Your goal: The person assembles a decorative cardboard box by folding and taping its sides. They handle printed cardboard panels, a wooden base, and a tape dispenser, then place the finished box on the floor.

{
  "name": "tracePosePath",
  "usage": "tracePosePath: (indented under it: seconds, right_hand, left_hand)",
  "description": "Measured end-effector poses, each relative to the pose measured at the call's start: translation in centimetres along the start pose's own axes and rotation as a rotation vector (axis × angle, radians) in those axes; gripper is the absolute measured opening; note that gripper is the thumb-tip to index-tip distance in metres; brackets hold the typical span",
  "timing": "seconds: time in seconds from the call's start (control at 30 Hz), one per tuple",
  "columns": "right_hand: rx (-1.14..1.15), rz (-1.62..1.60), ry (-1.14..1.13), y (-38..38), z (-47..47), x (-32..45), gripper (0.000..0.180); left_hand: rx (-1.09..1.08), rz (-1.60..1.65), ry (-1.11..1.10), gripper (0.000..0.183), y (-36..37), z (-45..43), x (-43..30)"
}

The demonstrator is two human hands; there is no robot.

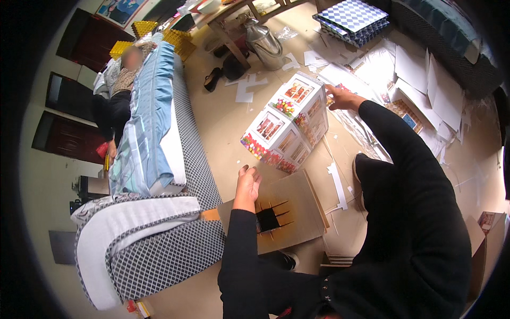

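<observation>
A white cardboard box form (293,123), printed with windows and colourful flowers, stands at an angle in front of me. A seam divides it into two similar sections; whether these are separate boxes I cannot tell. At its far right edge is my right hand (343,99), fingers spread against or just beside the panel; a firm grip does not show. My left hand (248,185) is just off the near lower corner, palm up, loosely curled and empty. Below that hand lies a brown cardboard carton (297,211) with a dark square hole and scorched-looking brown stains around it.
Paper offcuts (338,187) and white card sheets (414,71) litter the floor at right. A blue-and-white checked box stack (352,18) and a metal kettle (263,44) stand farther off. On the left, a person (123,83) lies on a sofa (159,239).
</observation>
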State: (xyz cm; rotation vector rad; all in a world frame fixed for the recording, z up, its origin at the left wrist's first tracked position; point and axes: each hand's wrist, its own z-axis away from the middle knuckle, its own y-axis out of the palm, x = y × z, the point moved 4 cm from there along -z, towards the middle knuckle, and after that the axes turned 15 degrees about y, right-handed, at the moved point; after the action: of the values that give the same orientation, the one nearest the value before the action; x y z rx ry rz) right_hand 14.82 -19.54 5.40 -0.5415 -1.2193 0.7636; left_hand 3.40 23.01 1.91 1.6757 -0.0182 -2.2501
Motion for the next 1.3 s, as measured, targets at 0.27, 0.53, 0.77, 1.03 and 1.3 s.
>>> tracePosePath:
  seconds: [0.27,0.53,0.77,1.03,1.3]
  right_hand:
    - [0.32,-0.49,-0.086,4.5,-3.4,-0.8,0.065]
    - [0.264,-0.556,-0.088,3.3,-3.4,-0.5,0.056]
    - [0.185,-0.488,-0.096,-4.1,1.4,5.7,0.054]
    - [0.11,-0.449,-0.301,-11.3,9.1,15.2,0.053]
    - [0.158,-0.504,-0.457,-14.9,13.0,14.3,0.058]
  left_hand:
    - [0.182,0.283,-0.229,0.035,1.4,-6.1,6.3]
    - [0.099,0.213,0.038,0.042,6.1,-4.4,3.1]
    - [0.049,0.256,0.207,0.043,7.4,-2.3,-5.5]
    - [0.025,0.267,0.452,0.035,4.9,5.2,-20.5]
    - [-0.328,0.28,0.488,0.037,8.4,18.0,-24.0]
